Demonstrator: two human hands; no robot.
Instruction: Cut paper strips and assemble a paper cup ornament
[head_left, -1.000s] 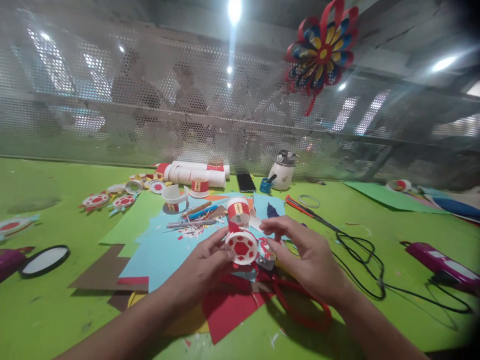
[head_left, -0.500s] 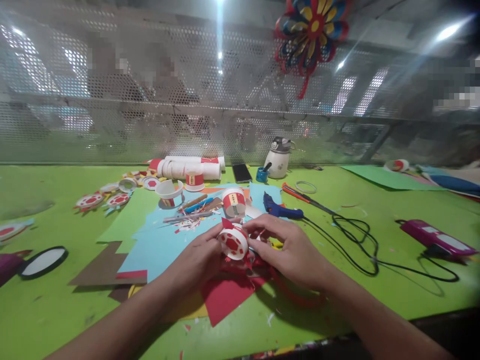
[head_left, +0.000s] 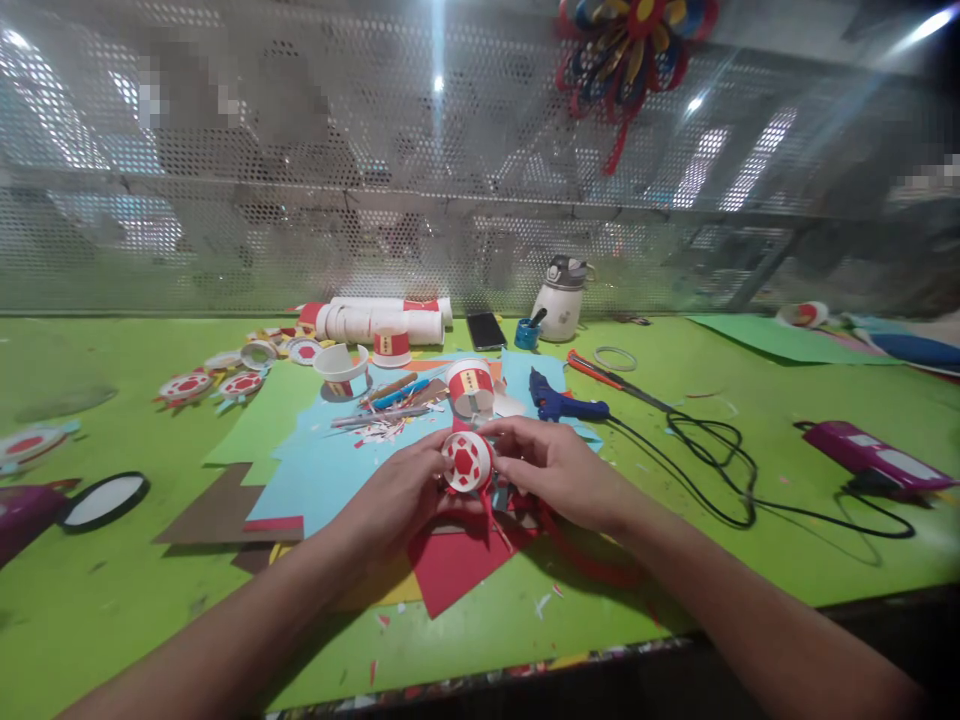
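Observation:
Between my hands is a paper-cup turtle, a white cup base with red patches on its round face and red paper strips dangling under it. My left hand is closed on its left edge, fingertips curled behind. At its right edge, the fingers and thumb of my right hand pinch the rim. Beneath the hands lies red paper over other coloured sheets. Just beyond stands a red and white paper cup, with a blue glue gun to its right.
Finished-looking paper turtles lie at left, near a round black-rimmed mirror-like disc. Pens and scraps rest on blue paper. A phone, a bottle and a looped black cable are farther off.
The turtle has been turned slightly in my hands, its patterned face now more towards me. Its red strips hang lower into view. My head view has shifted a little.

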